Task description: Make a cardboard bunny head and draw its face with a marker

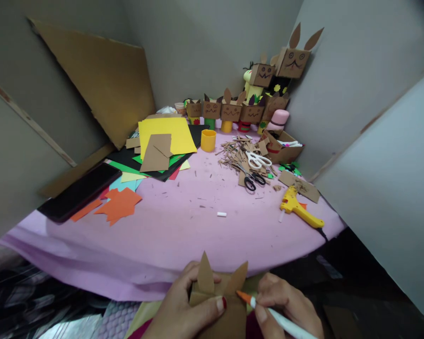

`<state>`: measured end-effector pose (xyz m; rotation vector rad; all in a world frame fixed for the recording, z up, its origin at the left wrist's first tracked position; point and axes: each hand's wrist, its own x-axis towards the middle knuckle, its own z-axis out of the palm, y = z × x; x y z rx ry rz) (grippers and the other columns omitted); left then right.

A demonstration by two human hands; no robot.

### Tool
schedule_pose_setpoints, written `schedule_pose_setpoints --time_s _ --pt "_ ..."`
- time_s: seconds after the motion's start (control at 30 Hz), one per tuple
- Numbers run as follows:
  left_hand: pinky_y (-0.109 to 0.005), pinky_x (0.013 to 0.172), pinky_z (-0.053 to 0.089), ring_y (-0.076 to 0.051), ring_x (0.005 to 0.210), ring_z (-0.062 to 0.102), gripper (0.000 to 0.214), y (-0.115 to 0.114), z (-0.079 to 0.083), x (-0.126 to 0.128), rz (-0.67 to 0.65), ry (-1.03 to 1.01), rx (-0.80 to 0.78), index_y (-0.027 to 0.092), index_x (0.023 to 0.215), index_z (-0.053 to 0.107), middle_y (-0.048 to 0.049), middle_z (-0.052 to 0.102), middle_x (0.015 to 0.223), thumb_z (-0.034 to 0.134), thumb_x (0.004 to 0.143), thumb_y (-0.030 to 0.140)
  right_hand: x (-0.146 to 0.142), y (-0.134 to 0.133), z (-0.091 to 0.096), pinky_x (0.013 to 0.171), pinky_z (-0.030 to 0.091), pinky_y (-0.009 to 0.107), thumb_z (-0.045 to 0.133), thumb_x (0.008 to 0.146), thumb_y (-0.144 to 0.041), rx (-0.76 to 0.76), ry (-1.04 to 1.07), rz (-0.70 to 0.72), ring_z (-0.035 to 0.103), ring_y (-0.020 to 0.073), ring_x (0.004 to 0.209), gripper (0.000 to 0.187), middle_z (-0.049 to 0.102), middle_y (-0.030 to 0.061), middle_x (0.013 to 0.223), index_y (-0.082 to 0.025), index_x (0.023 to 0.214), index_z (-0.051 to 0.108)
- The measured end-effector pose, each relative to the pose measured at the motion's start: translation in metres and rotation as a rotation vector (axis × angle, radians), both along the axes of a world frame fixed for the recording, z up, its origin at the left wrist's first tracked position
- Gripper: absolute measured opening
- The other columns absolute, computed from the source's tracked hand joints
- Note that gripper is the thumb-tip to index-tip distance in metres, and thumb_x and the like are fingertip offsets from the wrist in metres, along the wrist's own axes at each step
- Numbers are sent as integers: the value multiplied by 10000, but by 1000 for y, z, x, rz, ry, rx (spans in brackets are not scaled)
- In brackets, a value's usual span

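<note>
In my left hand [183,306] is a small brown cardboard box [229,315] with two pointed ears standing up from its top edge. The thumb presses on its front and the fingers wrap behind. My right hand [286,301] pinches a white marker [282,322] with an orange tip. That tip touches or nearly touches the box at the foot of the right ear. The lower part of the box runs out of the frame. A small white cap [221,214] lies on the table ahead of both hands.
A yellow glue gun [300,207] rests at the right. Black scissors [250,181] and white scissors [258,160] lie by cardboard scraps [233,153]. Coloured paper [167,129] and a dark phone-like slab [85,190] are at left. Cardboard animal figures [231,110] line the back.
</note>
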<state>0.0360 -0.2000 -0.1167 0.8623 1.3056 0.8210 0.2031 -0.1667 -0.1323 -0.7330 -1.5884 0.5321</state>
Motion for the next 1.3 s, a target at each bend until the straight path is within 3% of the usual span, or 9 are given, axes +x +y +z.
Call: schedule_pose_setpoints --time_s 0.13,0.47,0.8,0.97,1.3 --pt "-396 760 478 -354 1086 540 399 0 -1 0 0 -3 18 204 928 595 -116 607 1173 685 654 480 0 1 1 376 260 203 482 697 -35 12 -59 49 376 80 375 184 437 -61 473 -217 667 478" --pt "-447 839 450 -358 1103 525 380 2 -1 0 -2 9 33 203 907 613 -111 614 1142 692 643 464 -6 3 -9 359 224 201 486 684 -62 63 -16 18 318 66 348 163 397 -75 444 -211 624 460" --pt "-407 800 470 -346 1078 544 405 1 -3 0 -9 8 25 192 922 601 -117 614 1153 686 645 474 6 3 1 375 291 198 489 690 -31 4 -163 102 406 83 381 184 458 -61 467 -215 684 486" --pt "-441 796 474 -352 1049 558 404 1 -3 0 8 17 -5 203 928 604 -113 610 1134 683 638 473 1 3 1 367 242 208 471 736 -81 15 -90 1 365 78 364 152 427 -66 459 -220 674 471" --pt "-450 793 473 -365 1056 551 413 0 0 0 8 -8 -1 195 939 598 -134 592 1150 683 649 477 -1 1 1 386 260 202 509 754 -105 -41 6 -132 358 88 418 117 375 -58 501 -211 704 515"
